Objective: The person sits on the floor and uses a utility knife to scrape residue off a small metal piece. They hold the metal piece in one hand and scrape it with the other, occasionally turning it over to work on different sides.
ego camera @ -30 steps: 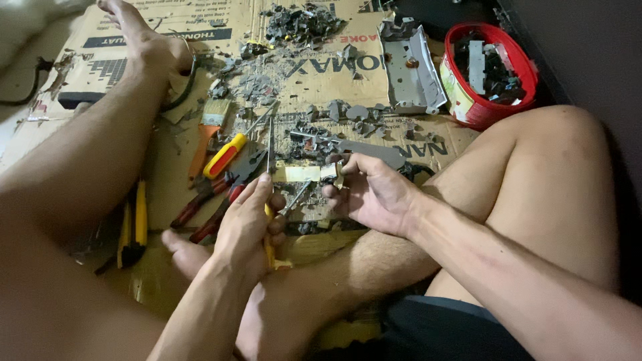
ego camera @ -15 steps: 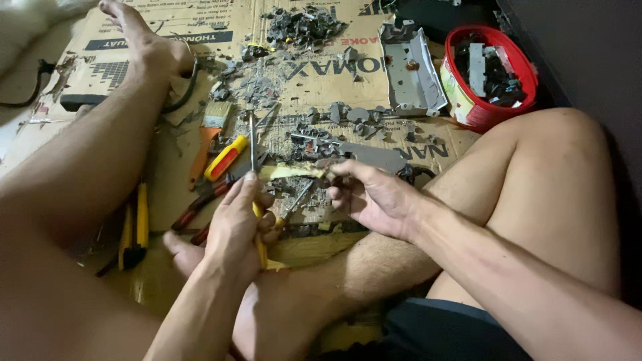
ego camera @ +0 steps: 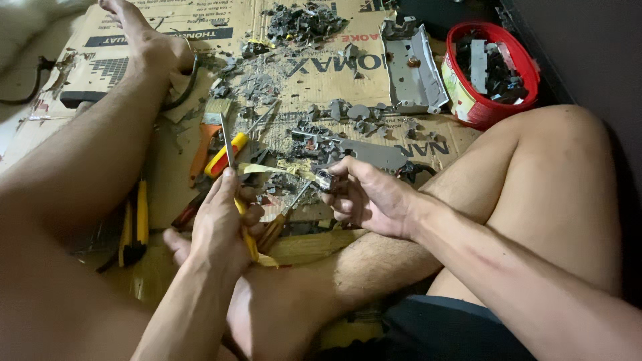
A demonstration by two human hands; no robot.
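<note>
My left hand [ego camera: 224,220] grips a yellow-handled tool [ego camera: 246,232] whose thin metal blade [ego camera: 227,144] points up and away from me. My right hand [ego camera: 368,197] pinches a small grey metal part [ego camera: 324,179] with a strip of yellowish tape [ego camera: 274,168] trailing left from it toward the blade. Both hands hover just above my crossed legs, over flattened cardboard [ego camera: 314,73] littered with grey scrap pieces [ego camera: 304,127].
A red bucket [ego camera: 491,73] of metal parts stands at the back right beside a grey metal bracket [ego camera: 414,67]. A red-and-yellow screwdriver [ego camera: 224,157], an orange brush [ego camera: 207,134], a brown-handled screwdriver [ego camera: 284,214] and yellow-handled pliers [ego camera: 134,227] lie at left. My left foot [ego camera: 144,33] rests far left.
My left hand has drawn the blade leftward, away from the part in my right hand. The yellowish tape strip now stretches out between them. The right hand barely moved.
</note>
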